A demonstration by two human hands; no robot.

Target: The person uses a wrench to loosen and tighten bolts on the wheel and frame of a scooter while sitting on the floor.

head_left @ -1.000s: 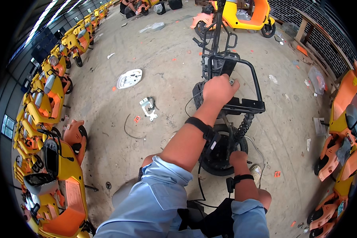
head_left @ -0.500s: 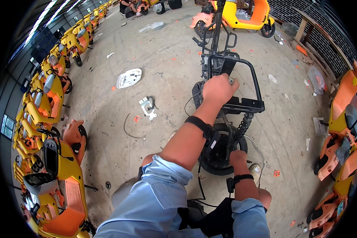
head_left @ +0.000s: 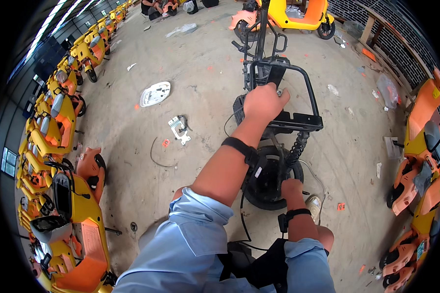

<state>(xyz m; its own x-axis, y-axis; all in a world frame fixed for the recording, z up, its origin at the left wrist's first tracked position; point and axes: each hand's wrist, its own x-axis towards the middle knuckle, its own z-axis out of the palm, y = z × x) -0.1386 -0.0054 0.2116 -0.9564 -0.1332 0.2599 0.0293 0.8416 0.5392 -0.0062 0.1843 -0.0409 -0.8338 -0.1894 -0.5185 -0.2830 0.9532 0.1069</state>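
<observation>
A stripped black scooter frame (head_left: 312,95) stands before me on its rear wheel (head_left: 265,195). My left hand (head_left: 264,103) is closed at the near left part of the frame's upper loop. A small shiny metal bit shows by its thumb, but what the fingers grip is hidden. Lower down, my right hand (head_left: 292,188) is closed beside the wheel, below the coil shock absorber (head_left: 295,151). Its fingers face away from me, so whatever they hold cannot be made out. Black straps with small boxes sit round both forearms.
Left on the floor lie a white plastic tray (head_left: 148,101), a metal bracket (head_left: 176,128) and a thin cable (head_left: 153,155). Rows of yellow scooters (head_left: 85,215) line the left; more scooters (head_left: 420,132) stand right. Another yellow scooter (head_left: 298,22) is behind the frame. People sit far back.
The whole view has shifted slightly, with the frame and floor items now a little higher and further left. Both hands keep their places on the frame.
</observation>
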